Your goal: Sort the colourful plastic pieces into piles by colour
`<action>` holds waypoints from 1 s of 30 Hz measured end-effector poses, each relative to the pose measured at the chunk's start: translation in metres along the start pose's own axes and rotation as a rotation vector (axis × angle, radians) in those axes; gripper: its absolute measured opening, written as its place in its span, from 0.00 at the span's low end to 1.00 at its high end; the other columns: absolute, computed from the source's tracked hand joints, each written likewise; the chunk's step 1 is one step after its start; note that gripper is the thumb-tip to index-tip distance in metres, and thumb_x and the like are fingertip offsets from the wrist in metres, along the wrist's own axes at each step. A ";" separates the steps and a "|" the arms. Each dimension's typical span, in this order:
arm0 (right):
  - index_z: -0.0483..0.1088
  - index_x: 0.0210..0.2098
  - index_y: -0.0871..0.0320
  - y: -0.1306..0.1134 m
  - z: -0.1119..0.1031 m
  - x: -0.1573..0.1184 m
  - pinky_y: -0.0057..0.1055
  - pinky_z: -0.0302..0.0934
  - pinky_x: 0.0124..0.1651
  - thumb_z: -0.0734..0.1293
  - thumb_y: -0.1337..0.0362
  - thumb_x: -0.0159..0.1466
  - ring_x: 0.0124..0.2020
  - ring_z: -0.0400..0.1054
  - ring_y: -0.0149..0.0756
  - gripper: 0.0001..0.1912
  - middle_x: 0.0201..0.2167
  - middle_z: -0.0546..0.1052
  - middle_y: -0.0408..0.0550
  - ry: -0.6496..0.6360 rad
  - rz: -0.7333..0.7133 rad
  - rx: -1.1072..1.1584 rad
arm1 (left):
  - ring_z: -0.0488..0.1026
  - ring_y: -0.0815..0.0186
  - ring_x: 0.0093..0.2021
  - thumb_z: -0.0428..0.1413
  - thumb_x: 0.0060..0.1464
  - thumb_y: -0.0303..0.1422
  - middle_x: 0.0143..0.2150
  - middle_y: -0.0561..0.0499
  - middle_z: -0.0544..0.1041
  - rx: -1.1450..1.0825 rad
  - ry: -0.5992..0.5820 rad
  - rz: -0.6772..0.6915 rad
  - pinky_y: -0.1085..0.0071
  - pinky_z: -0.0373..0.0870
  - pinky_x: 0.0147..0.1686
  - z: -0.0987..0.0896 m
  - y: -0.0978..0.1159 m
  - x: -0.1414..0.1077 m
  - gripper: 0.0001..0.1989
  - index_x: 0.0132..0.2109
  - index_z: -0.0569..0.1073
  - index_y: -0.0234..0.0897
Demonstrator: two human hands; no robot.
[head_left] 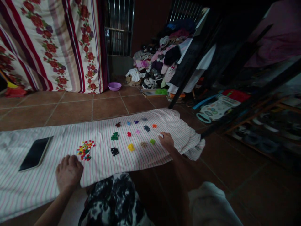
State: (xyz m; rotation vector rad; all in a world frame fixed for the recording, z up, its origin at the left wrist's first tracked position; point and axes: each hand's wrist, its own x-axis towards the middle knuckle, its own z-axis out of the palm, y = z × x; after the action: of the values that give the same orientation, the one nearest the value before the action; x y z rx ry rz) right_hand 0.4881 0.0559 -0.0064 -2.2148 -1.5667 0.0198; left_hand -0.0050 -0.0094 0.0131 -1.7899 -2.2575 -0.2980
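Note:
On a striped cloth [101, 169], my left hand [68, 172] rests with its fingers curled together, beside a mixed-colour pile of small pieces [86, 150]. Whatever it may hold is hidden. My right hand [166, 140] is at the cloth's right part, fingers pinched, with small white pieces [161, 135] at the fingertips. Left of it lie single-colour piles: light green [152, 142], tan [143, 144], yellow [131, 147], black [114, 151], dark green [115, 136], red [129, 134], pink [137, 131] and orange [154, 126], with several more behind.
A phone [35, 153] lies at the cloth's left. Beyond are a floral curtain [68, 47], a purple basin [114, 86] and heaped clothes [162, 59]. Dark slanted poles [180, 91] and a toy [219, 108] stand at the right.

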 end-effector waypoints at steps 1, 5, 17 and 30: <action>0.72 0.44 0.60 0.002 0.000 0.000 0.32 0.59 0.50 0.61 0.62 0.60 0.45 0.64 0.39 0.15 0.36 0.74 0.51 0.003 -0.007 0.008 | 0.67 0.56 0.46 0.41 0.58 0.34 0.48 0.44 0.71 0.000 0.003 -0.005 0.62 0.60 0.46 0.001 0.000 0.000 0.12 0.42 0.67 0.37; 0.72 0.43 0.61 0.006 0.000 0.001 0.33 0.59 0.50 0.60 0.61 0.61 0.43 0.64 0.39 0.15 0.35 0.74 0.50 0.012 -0.034 0.055 | 0.67 0.56 0.48 0.42 0.58 0.34 0.50 0.43 0.70 -0.005 0.022 0.004 0.62 0.59 0.47 0.004 -0.001 0.000 0.12 0.42 0.67 0.37; 0.74 0.40 0.55 0.005 0.000 0.005 0.34 0.60 0.50 0.60 0.63 0.61 0.45 0.65 0.38 0.13 0.39 0.75 0.49 -0.004 -0.033 0.063 | 0.64 0.55 0.55 0.43 0.57 0.33 0.52 0.39 0.70 -0.042 0.045 0.012 0.60 0.58 0.52 0.009 -0.004 0.000 0.13 0.44 0.68 0.35; 0.73 0.43 0.60 -0.040 -0.009 -0.005 0.41 0.61 0.52 0.56 0.64 0.59 0.46 0.65 0.44 0.19 0.41 0.73 0.57 0.202 -0.076 0.218 | 0.66 0.55 0.54 0.44 0.57 0.32 0.50 0.38 0.72 -0.166 0.107 -0.044 0.58 0.58 0.53 0.013 -0.005 0.000 0.13 0.45 0.68 0.33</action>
State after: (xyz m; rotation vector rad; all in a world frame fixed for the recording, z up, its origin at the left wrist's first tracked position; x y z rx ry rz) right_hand 0.4529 0.0586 0.0147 -1.9258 -1.4625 -0.0518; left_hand -0.0106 -0.0068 0.0008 -1.7567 -2.2573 -0.5909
